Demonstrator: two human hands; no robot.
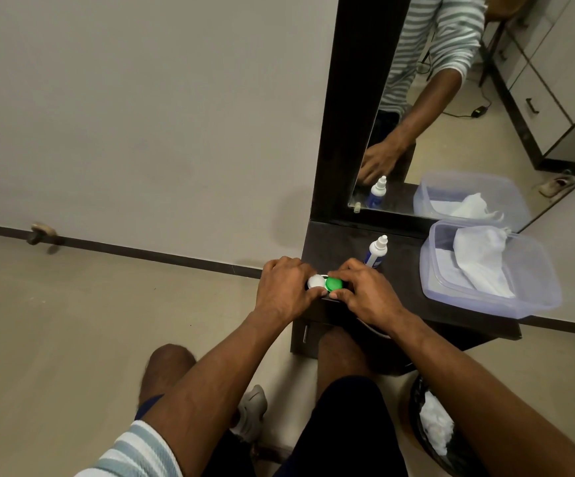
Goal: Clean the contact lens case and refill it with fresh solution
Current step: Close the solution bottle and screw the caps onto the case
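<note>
— What is seen from the head camera?

— A contact lens case (323, 283) is held at the near left corner of a dark dresser top (403, 290), its long axis running left to right across the view. A white cap (316, 281) is seen at its left end and a green cap (334, 283) at its right, both facing up toward the camera.

— How is it gripped?

— The left hand (284, 290) is curled over the white end, with the thumb pressed along the near edge. The right hand (365, 292) is curled round the green end, fingers over the far side and the thumb against the near side. Both hands are clamped on the case.

— And what else is shown?

— A solution bottle (377, 252), white-capped with a blue label, is stood upright just behind the right hand. A clear plastic tub (533, 297) is placed to the right on the same surface, with crumpled white tissue (482, 259) lying inside it. A mirror (485, 98) is set against the back, in which the bottle, the tub and a striped sleeve are reflected. A black bin (420, 411) holding white tissue is seen on the floor at lower right.
</note>
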